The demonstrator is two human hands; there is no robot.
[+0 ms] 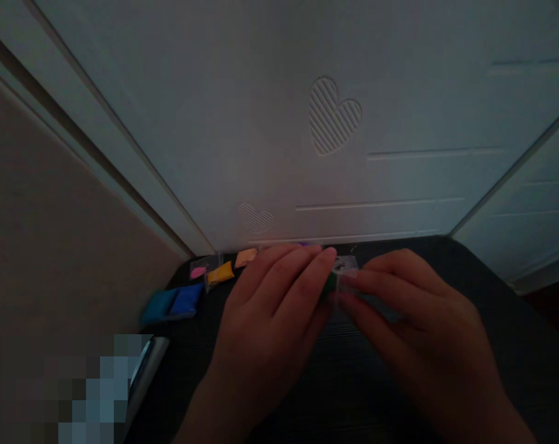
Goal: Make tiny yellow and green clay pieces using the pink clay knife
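Between my two hands is a small clear plastic packet point(347, 265) with something dark green point(329, 283) at its left end. My left hand point(274, 302) is closed round the green end, its fingers bent over and hiding most of it. The thumb and fingers of my right hand point(418, 308) pinch the clear end of the packet. Beyond my left hand lie small packets: a pink one point(198, 272), a yellow one point(220, 272) and a peach one point(246, 257). A bit of purple point(303, 245) shows behind my left fingers.
A teal packet point(157, 306) and a blue packet point(187, 300) lie at the left edge of the dark table point(344, 382). A light-edged object point(147, 376), partly blurred out, stands at lower left. A white panel point(261, 123) with embossed hearts rises behind the table.
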